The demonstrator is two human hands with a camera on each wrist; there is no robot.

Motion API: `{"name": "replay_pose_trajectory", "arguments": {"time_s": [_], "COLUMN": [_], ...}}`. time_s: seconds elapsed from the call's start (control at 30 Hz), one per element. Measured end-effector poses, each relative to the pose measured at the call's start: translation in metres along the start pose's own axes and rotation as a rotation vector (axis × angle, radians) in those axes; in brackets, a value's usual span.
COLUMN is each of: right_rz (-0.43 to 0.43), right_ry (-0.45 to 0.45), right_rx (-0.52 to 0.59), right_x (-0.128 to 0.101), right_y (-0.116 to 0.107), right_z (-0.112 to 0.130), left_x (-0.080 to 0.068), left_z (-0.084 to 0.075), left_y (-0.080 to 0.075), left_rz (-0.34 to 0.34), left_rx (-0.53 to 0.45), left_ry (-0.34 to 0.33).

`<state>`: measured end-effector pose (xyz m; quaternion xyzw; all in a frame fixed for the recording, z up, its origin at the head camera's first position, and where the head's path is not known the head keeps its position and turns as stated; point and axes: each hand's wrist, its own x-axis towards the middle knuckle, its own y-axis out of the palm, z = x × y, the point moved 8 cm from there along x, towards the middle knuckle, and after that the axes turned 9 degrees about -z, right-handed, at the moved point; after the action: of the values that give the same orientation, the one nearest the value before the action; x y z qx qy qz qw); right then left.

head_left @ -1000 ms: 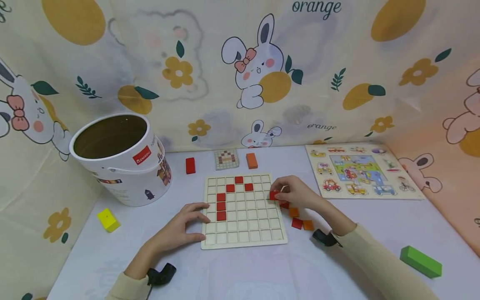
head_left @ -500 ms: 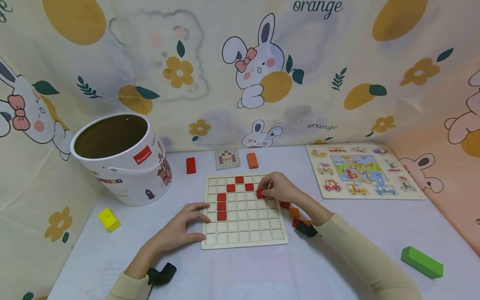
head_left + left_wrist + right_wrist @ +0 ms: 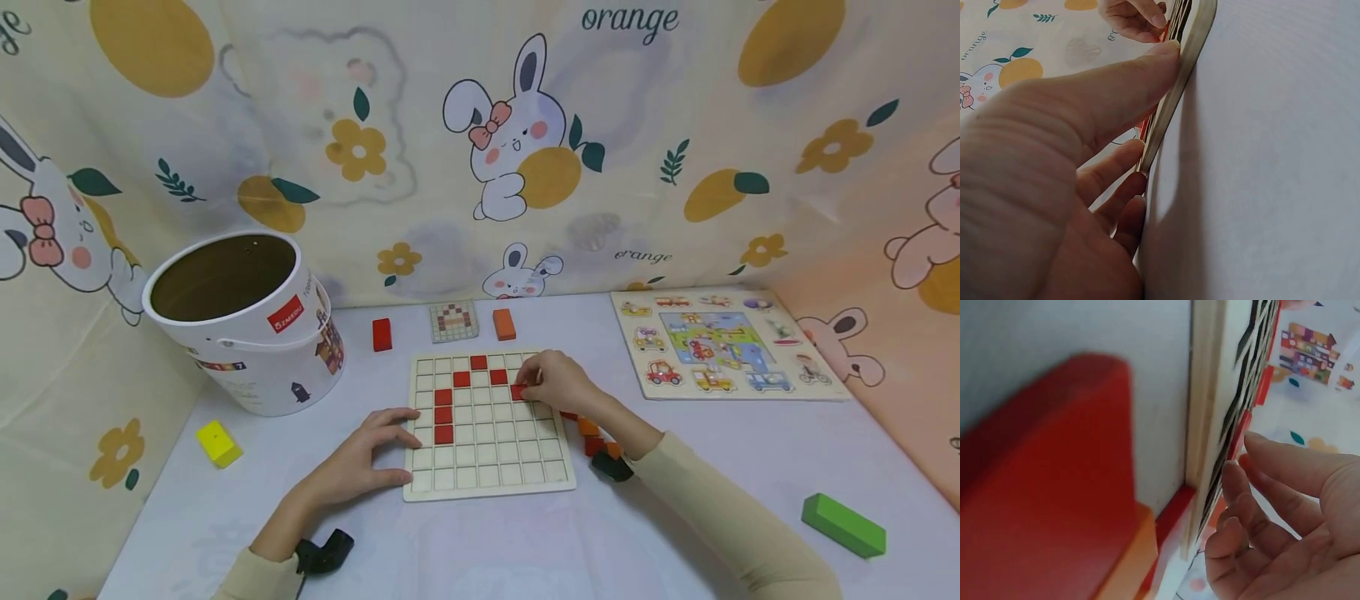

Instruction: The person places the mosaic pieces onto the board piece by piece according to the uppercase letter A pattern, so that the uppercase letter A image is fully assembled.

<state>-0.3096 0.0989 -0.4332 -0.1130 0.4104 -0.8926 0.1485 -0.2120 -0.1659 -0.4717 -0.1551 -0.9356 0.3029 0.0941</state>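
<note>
With the left hand (image 3: 367, 458) resting flat-fingered against the grid board's (image 3: 487, 487) left edge to steady it, the right hand (image 3: 558, 382) should press its pinched red tile (image 3: 518, 392) squarely into the cell right of the red diagonal.

Right hand (image 3: 558, 382) covers part of the red tile (image 3: 517, 392) it touches on the grid board (image 3: 487, 487), so contact can't be judged. Loose tiles (image 3: 588, 429) beside the board partly hidden by the forearm. Pattern card (image 3: 453, 321) too small to read. Right wrist view blurred up close
</note>
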Motion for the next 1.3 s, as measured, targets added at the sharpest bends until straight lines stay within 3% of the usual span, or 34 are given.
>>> {"name": "replay_pose_trajectory", "arguments": {"time_s": [0.17,0.33,0.6,0.83,1.3], "right_rz": [-0.011,0.004,0.076,0.051,0.029], "right_ry": [-0.005,-0.025,-0.054,-0.073,-0.017], "right_rx": [0.070,0.128,0.113,0.089,0.008], "right_x": [-0.008,-0.027,-0.055,-0.055,-0.053], "right_y": [-0.015,-0.032,-0.034,-0.029,-0.027], "right_z": [-0.006,-0.028,-0.052,-0.047,-0.046], "left_x": [0.000,0.000,0.000,0.000,0.000], "left_z": [0.000,0.000,0.001,0.001,0.001], "left_y": [-0.001,0.000,0.001,0.000,0.000], "left_rz": [-0.006,-0.005,-0.010,-0.015,-0.015], "left_rx": [0.007,0.010,0.022,0.022,0.019], "left_ry": [0.009,0.015,0.010,0.006,0.001]}}
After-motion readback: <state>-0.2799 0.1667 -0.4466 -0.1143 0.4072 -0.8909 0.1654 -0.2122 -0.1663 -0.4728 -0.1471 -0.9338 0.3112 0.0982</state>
